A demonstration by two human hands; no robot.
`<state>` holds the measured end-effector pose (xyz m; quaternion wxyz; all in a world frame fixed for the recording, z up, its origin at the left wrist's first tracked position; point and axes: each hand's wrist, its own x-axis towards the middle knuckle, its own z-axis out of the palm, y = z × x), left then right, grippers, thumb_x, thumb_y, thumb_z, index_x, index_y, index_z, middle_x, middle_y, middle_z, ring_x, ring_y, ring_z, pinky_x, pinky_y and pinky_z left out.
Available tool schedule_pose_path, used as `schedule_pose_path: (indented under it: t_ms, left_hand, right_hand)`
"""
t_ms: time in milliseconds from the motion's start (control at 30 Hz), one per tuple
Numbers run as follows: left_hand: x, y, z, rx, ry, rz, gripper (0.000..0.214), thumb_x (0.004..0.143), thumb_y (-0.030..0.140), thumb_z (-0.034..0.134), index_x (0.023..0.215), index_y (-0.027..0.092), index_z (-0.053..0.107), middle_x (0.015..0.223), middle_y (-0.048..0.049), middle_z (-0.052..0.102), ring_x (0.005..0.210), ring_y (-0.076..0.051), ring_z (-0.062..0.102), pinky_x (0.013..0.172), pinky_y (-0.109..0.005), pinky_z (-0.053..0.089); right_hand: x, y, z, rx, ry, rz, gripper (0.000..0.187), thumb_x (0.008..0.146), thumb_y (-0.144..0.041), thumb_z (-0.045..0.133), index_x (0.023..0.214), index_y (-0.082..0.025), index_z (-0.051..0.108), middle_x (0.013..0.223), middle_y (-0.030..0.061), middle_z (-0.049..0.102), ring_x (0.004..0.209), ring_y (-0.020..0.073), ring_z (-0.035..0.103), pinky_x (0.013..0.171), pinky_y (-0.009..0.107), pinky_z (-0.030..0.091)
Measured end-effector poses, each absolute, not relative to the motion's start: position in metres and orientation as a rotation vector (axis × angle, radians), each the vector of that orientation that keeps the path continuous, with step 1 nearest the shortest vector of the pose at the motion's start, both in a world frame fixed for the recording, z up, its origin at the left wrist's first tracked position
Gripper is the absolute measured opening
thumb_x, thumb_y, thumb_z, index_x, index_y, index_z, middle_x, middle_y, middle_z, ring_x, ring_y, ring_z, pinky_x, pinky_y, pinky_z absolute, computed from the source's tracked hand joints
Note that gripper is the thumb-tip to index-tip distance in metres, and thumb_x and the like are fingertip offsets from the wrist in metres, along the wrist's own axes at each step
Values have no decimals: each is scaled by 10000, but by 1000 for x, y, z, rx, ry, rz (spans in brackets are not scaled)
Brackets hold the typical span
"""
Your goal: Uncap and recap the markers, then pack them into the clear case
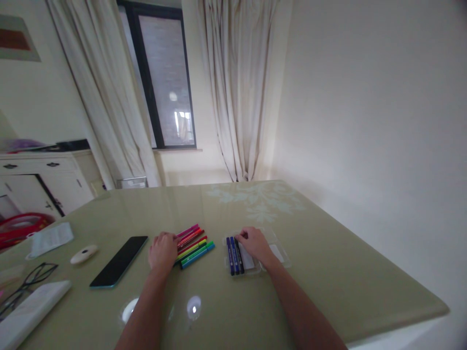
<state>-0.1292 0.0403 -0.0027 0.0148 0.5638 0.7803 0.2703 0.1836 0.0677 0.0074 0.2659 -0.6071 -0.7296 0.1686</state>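
Note:
My left hand (164,250) is closed over the left ends of several coloured felt-tip pens (194,247), which lie side by side in pink, red, yellow, green and blue. Its fingertips are partly hidden. To the right sits an opened clear plastic case (249,263), with two blue pens (232,256) and a black pen (239,257) standing in a row along its left side. Thumb and fingers of my right hand (254,244) pinch at the black pen's far end. The case's lid (282,253) lies folded out under my right wrist.
A phone (119,262) lies left of my left hand, near a white oval mouse (83,254). Further left are a face mask (52,239), glasses (29,282) and a white slab-shaped object (34,311). The glossy table (328,272) meets a wall on the right.

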Motion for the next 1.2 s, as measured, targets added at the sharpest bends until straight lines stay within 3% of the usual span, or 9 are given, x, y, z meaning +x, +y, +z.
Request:
schedule_pose_path:
  t_ms: [100, 200, 333, 533, 633, 833, 1200]
  left_hand:
    - [-130, 43, -2, 1722, 2329, 1005, 241, 891, 257, 553, 758, 154, 725, 1099, -234, 712, 1162, -444, 622, 976, -586, 458]
    - [-124, 49, 1, 1656, 2169, 1173, 262, 903, 319, 520, 769, 181, 697, 943, -198, 740, 1041, -409, 685, 932, -589, 490]
    - [-88, 52, 6, 1647, 1773, 1306, 362, 931, 473, 468, 891, 197, 699, 844, -116, 766, 819, -289, 739, 794, -461, 581]
    - [-15, 35, 7, 1716, 1321, 1301, 344, 860, 505, 628, 953, 194, 742, 910, -68, 791, 842, -228, 740, 783, -345, 587]
    - [0, 26, 8, 1701, 1294, 1326, 335, 865, 492, 641, 973, 187, 730, 917, -68, 788, 840, -225, 738, 764, -337, 580]
    - [1, 21, 13, 1684, 1405, 1410, 352, 814, 530, 703, 910, 192, 696, 841, -48, 752, 746, -210, 697, 644, -309, 540]
    - [5, 19, 7, 1751, 1424, 1444, 250, 817, 423, 699, 937, 208, 654, 834, -15, 695, 740, -192, 648, 696, -319, 542]
  right_hand:
    - [183, 67, 9, -1634, -1960, 454, 177, 898, -315, 699, 829, -173, 778, 851, 77, 775, 791, 192, 683, 677, 262, 392]
    - [182, 66, 9, -1596, -1942, 460, 164, 893, -298, 696, 815, -176, 773, 842, 75, 773, 783, 191, 678, 676, 262, 394]
    - [175, 65, 10, -1402, -1887, 595, 188, 894, -309, 678, 809, -166, 765, 798, 64, 753, 747, 184, 654, 679, 266, 417]
    - [167, 66, 14, -978, -1589, 1085, 334, 894, -468, 642, 924, -154, 752, 796, 36, 724, 552, 122, 566, 533, 238, 400]
    - [169, 67, 16, -929, -1486, 1173, 377, 839, -512, 698, 928, -149, 747, 791, 36, 727, 557, 117, 583, 506, 223, 372]
    - [170, 63, 22, -929, -1369, 1302, 434, 783, -507, 737, 1045, -161, 736, 928, 69, 767, 755, 177, 718, 611, 236, 461]
    - [169, 62, 25, -921, -1272, 1335, 450, 740, -506, 766, 1009, -145, 753, 919, 89, 776, 778, 190, 730, 631, 245, 467]
